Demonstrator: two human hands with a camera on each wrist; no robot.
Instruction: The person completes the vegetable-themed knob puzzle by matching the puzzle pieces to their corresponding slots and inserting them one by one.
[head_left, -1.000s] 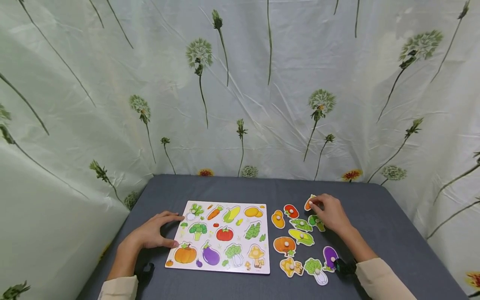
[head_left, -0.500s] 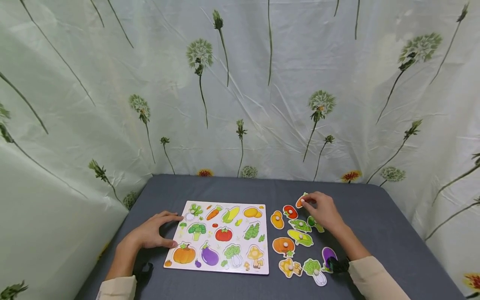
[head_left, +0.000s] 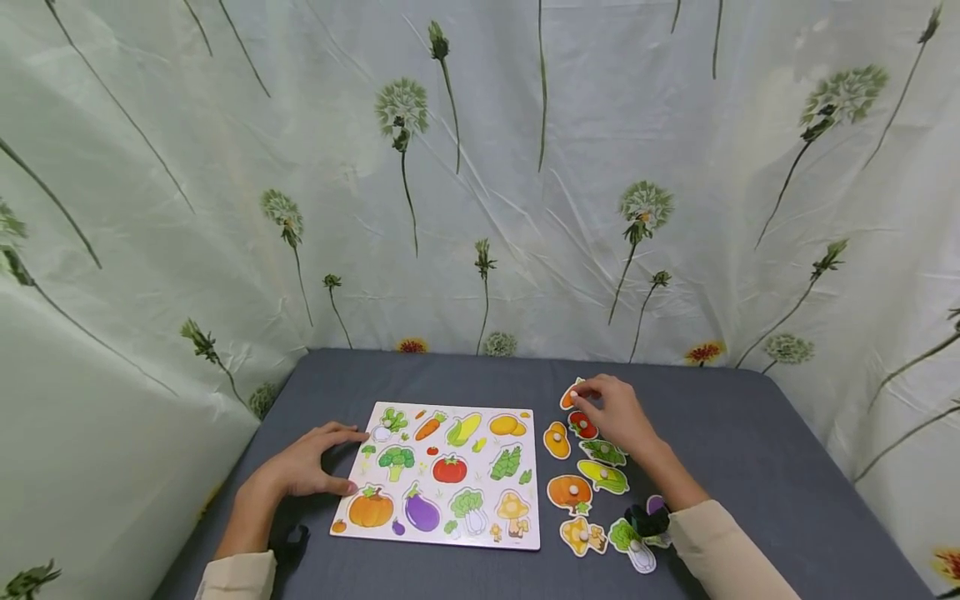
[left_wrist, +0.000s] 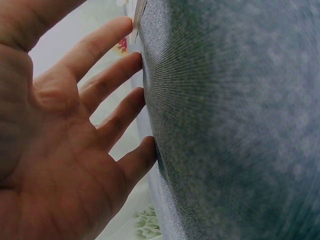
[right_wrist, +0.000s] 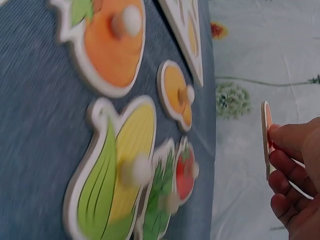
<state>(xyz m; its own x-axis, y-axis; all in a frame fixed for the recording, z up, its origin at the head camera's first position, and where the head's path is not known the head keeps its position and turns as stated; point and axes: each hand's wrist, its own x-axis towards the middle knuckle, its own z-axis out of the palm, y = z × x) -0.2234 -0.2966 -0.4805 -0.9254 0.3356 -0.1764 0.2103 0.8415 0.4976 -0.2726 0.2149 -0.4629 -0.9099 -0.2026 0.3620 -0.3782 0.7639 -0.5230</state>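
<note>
My right hand [head_left: 618, 415] pinches a carrot puzzle piece [head_left: 568, 396] by its small knob, above the tomato piece [head_left: 583, 425]. In the right wrist view the carrot piece [right_wrist: 265, 135] appears edge-on, held off the cloth between thumb and fingers. My left hand [head_left: 303, 461] lies at the left edge of the white puzzle board [head_left: 480, 479], thumb and index finger spread at its rim. Pictures of vegetables fill the board's recesses. Seen from the left wrist, the left hand [left_wrist: 75, 135] has its fingers extended, tips against the grey cloth and board edge.
Right of the board lie knobbed pieces: a yellow-orange one [head_left: 557, 440], a leafy green one [head_left: 602, 452], corn [head_left: 603, 477], pumpkin [head_left: 570, 493], mushroom [head_left: 583, 535] and bok choy [head_left: 628, 537]. The eggplant [head_left: 655, 503] is partly hidden by the right wrist's black camera. A floral curtain [head_left: 480, 208] hangs behind.
My right hand has carried the carrot piece leftward and slightly away from me, toward the board. The right forearm now covers the broccoli piece. The left hand has stayed at the board.
</note>
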